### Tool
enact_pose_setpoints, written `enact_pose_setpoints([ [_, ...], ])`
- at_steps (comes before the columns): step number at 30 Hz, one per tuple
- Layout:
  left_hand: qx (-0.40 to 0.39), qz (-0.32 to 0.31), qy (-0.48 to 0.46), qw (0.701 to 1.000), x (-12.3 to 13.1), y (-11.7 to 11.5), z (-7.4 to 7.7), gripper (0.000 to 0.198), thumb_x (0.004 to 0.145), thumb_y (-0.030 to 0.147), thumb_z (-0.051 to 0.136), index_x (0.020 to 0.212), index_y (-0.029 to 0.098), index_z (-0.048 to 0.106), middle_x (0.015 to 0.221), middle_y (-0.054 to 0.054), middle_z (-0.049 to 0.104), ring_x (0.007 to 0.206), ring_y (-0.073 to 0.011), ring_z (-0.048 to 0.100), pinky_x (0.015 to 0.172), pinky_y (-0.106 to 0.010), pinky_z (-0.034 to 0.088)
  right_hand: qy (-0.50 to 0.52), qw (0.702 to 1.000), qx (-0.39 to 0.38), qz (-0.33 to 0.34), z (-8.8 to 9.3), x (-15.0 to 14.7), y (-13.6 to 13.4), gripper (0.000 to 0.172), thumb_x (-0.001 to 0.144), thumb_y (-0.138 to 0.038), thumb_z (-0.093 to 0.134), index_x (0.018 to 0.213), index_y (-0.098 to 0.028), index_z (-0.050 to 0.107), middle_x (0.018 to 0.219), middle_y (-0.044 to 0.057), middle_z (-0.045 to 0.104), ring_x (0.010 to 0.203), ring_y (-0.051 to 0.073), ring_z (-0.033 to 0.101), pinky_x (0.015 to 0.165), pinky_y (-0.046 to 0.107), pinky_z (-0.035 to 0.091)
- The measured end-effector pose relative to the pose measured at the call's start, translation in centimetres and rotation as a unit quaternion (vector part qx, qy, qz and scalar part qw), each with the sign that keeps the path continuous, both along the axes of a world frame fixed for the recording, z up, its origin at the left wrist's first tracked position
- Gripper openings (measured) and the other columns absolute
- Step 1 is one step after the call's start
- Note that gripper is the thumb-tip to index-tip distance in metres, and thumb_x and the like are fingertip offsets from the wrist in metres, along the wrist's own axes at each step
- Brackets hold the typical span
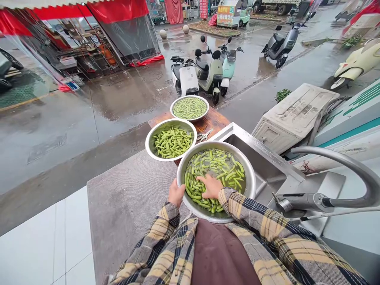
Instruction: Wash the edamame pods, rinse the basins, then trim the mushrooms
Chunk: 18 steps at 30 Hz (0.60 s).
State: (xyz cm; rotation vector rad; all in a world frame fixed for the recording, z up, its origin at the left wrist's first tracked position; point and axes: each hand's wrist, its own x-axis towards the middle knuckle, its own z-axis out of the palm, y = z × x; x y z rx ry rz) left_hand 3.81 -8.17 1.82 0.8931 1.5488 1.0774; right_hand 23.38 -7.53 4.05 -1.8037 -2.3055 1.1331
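Observation:
A large steel basin (251, 174) of water, full of green edamame pods (218, 160), is right in front of me, partly over the sink's edge. My left hand (176, 193) grips its left rim, thumb on top. Inside the basin, my right hand (212, 187) reaches among the pods with its fingers apart; the fingertips are partly hidden by pods and water. Beyond it stands a second steel basin (149, 141) of edamame pods, and behind that a third basin (204, 114), also with pods. Scissors (205, 135) lie on the wooden board (215, 118) beside them.
To the right is a steel sink (279, 158) with a curved faucet (350, 166). A grey mat (118, 213) covers the ground at left, next to white tiles (38, 245). Several scooters (208, 75) stand on wet pavement ahead. An air-conditioner unit (297, 114) sits beyond the sink.

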Motion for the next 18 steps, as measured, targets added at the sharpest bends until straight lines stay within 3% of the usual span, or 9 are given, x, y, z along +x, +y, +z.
enact_pose_setpoints([
  [4,-0.005,-0.009,0.000,1.000,0.0,0.0,0.2,0.037,0.057,0.021,0.058,0.093,0.013,0.062,0.077,-0.001,0.066,0.068,-0.0159,0.058,0.065,-0.028,0.049,0.049,0.998,0.015,-0.026,1.7,2.4,0.6,0.051,0.072,-0.032,0.064,0.123,-0.030,0.054,0.118,0.006,0.056,0.092,0.022,0.062,0.083,0.035,0.046],
  [8,-0.011,-0.017,0.010,1.000,-0.3,-0.1,-0.2,0.038,0.058,0.021,0.057,0.094,0.013,0.063,0.079,-0.002,0.066,0.070,-0.0164,0.059,0.066,-0.028,0.048,0.205,0.973,0.056,-0.092,2.6,5.2,1.0,0.042,0.070,-0.031,0.066,0.111,-0.026,0.058,0.123,0.005,0.059,0.115,0.026,0.056,0.100,0.039,0.040],
  [10,-0.012,-0.012,0.015,1.000,-0.6,-0.1,-0.6,0.035,0.058,0.021,0.058,0.091,0.013,0.063,0.077,-0.002,0.065,0.069,-0.0165,0.058,0.066,-0.028,0.048,0.234,0.960,0.039,-0.147,2.6,6.3,1.2,0.039,0.066,-0.030,0.068,0.104,-0.024,0.060,0.122,0.005,0.061,0.116,0.028,0.056,0.103,0.043,0.039],
  [12,-0.011,-0.012,0.020,1.000,-0.7,-0.2,-0.9,0.032,0.058,0.021,0.058,0.089,0.014,0.063,0.076,-0.001,0.065,0.069,-0.0163,0.057,0.066,-0.028,0.047,0.249,0.943,0.003,-0.219,2.7,6.8,1.6,0.039,0.065,-0.031,0.069,0.103,-0.024,0.061,0.117,0.005,0.064,0.106,0.028,0.061,0.097,0.045,0.044],
  [14,-0.006,-0.018,0.020,1.000,-0.9,-0.2,-1.2,0.032,0.059,0.020,0.058,0.090,0.014,0.064,0.077,-0.001,0.065,0.069,-0.0163,0.057,0.067,-0.028,0.047,0.311,0.908,-0.044,-0.277,3.5,6.6,2.6,0.043,0.066,-0.034,0.071,0.107,-0.026,0.060,0.104,0.004,0.066,0.087,0.023,0.065,0.083,0.042,0.052],
  [18,0.006,-0.021,0.018,1.000,-0.9,-0.3,-1.4,0.032,0.060,0.018,0.056,0.091,0.014,0.064,0.079,-0.002,0.066,0.072,-0.0169,0.057,0.070,-0.029,0.047,0.482,0.822,-0.102,-0.288,6.8,3.0,7.5,0.055,0.064,-0.038,0.078,0.112,-0.028,0.054,0.084,-0.003,0.062,0.062,0.014,0.060,0.060,0.031,0.054],
])
